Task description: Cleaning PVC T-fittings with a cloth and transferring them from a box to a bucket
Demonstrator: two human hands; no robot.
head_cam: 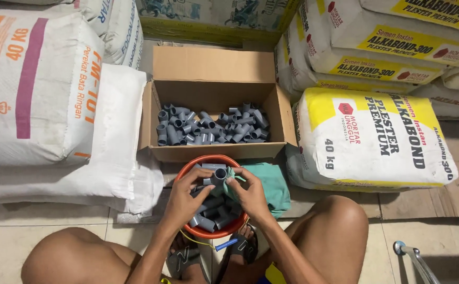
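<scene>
- The person sits on the tiled floor with bare knees wide apart, and a round orange plastic bowl (189, 229) sits between the feet.
- The bowl is full of short grey plastic pipe pieces (211, 211).
- Just above the bowl, both hands hold up one grey plastic pipe elbow (219, 175).
- The left hand (183, 195) grips the elbow from the side with its fingers closed on it.
- The right hand (249, 193) pinches a soft green cloth (272, 185) against the elbow; the rest of the cloth hangs down on the right side of the bowl.
- It looks like the wiping step: one piece is being rubbed with the cloth.
- Behind the bowl, an open brown cardboard box (211, 67) holds many more grey pieces.
- The next move likely needs the left hand to let go over the box and then pick a new piece from the bowl.
- Big white and yellow sacks (367, 141) lie on both sides of the box.
</scene>
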